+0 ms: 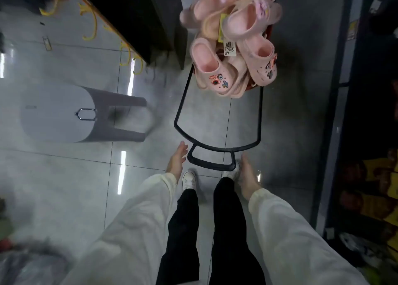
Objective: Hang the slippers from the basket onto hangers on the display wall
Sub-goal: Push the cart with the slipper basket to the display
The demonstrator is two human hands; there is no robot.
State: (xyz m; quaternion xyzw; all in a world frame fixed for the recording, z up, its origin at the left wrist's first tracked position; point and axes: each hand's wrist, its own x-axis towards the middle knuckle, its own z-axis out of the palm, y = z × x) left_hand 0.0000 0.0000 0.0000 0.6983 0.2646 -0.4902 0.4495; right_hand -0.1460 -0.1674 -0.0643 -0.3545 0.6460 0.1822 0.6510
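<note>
Several pink slippers (232, 45) with charms and paper tags are piled in a red basket (251, 88) on the floor ahead of me. The basket's long black handle (212, 149) reaches back toward my feet. My left hand (177, 158) hangs open just left of the handle's grip, fingers straight, apart from it. To the right of the grip, my right hand (247, 176) hangs open with relaxed fingers, holding nothing. Yellow hangers (90, 29) hang in a row along the dark display wall at the upper left.
A grey plastic stool (64, 114) stands on the glossy tiled floor to my left. A dark shelf frame (336, 112) with yellow and dark goods runs along the right. Bagged items lie at the lower left corner.
</note>
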